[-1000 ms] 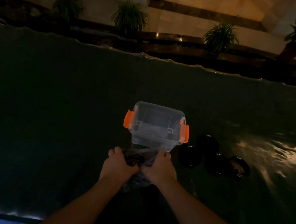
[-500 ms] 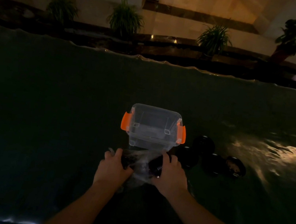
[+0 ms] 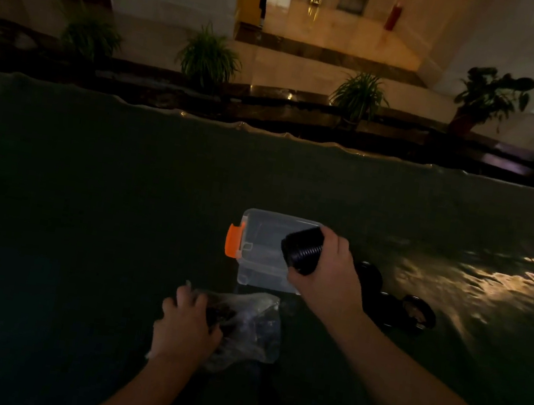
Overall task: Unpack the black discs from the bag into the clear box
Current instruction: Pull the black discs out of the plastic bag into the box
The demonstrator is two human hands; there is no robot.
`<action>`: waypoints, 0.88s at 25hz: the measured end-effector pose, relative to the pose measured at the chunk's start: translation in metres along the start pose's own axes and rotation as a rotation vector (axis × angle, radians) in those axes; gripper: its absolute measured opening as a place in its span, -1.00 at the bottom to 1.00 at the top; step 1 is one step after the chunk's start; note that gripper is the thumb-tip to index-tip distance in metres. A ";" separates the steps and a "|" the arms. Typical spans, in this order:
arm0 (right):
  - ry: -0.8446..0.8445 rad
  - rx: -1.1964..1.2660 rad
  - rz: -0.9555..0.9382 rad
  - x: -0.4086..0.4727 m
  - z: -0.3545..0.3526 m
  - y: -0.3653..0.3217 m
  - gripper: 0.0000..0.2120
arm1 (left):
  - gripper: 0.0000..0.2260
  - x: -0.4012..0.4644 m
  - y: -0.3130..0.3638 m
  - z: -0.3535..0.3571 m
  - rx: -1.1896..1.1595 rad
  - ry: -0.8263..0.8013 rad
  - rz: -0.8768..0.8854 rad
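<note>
A clear plastic box [image 3: 264,236] with orange side latches stands open on the dark table. My right hand [image 3: 327,274] holds a stack of black discs [image 3: 301,251] over the box's right side. The clear plastic bag [image 3: 254,325] lies crumpled in front of the box, with my left hand [image 3: 186,325] gripping its left part. Something dark still shows inside the bag.
Several loose black discs [image 3: 392,304] lie on the table right of the box, partly hidden by my right wrist. The dark cloth-covered table [image 3: 84,209] ends at a far edge, with potted plants [image 3: 208,54] on a ledge beyond.
My right hand has left the bag and risen to the box with a stack of black discs. My left hand stays on the bag, which now lies flatter.
</note>
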State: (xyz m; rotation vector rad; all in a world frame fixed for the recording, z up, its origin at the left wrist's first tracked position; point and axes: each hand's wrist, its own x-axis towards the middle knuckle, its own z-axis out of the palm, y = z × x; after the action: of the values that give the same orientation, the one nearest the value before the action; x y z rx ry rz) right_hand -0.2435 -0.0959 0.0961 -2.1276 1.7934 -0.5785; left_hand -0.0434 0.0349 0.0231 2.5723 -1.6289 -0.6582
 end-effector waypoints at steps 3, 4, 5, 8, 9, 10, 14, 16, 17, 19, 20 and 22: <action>0.012 0.043 0.101 0.036 0.016 -0.021 0.09 | -0.29 0.001 -0.005 0.005 0.046 0.007 0.042; -0.001 0.024 0.134 0.047 0.024 -0.026 0.10 | -0.26 0.002 -0.007 0.007 0.051 0.001 0.043; -0.022 -0.007 0.159 0.057 0.032 -0.029 0.10 | -0.24 0.002 -0.009 0.009 0.057 -0.004 0.042; -0.141 -0.049 0.210 0.077 0.062 -0.033 0.07 | -0.21 0.002 -0.012 0.017 0.068 -0.029 0.043; -0.184 -0.045 0.229 0.081 0.071 -0.033 0.06 | -0.20 0.001 -0.012 0.019 0.065 -0.042 0.035; -0.224 -0.043 0.252 0.084 0.080 -0.031 0.06 | -0.20 -0.001 -0.012 0.020 0.057 -0.049 0.023; -0.339 -0.029 0.305 0.100 0.110 -0.023 0.11 | -0.23 -0.004 -0.009 0.023 0.035 -0.010 -0.047; -0.370 -0.042 0.321 0.107 0.120 -0.021 0.11 | -0.23 -0.005 -0.008 0.025 0.038 0.014 -0.072; -0.392 -0.049 0.327 0.110 0.125 -0.020 0.12 | -0.23 -0.005 -0.007 0.026 0.040 0.021 -0.080; -0.420 -0.055 0.329 0.112 0.132 -0.020 0.11 | -0.23 -0.007 -0.006 0.028 0.050 0.032 -0.091; -0.425 -0.052 0.329 0.113 0.136 -0.021 0.11 | -0.24 -0.006 -0.005 0.030 0.059 0.037 -0.098; -0.442 -0.030 0.329 0.114 0.140 -0.027 0.14 | -0.23 -0.005 -0.004 0.033 0.062 0.048 -0.106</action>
State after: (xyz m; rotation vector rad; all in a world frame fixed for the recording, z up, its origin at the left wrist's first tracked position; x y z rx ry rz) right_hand -0.1365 -0.2079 -0.0011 -1.7425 1.8325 0.0038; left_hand -0.0541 0.0475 -0.0056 2.7122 -1.5317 -0.5551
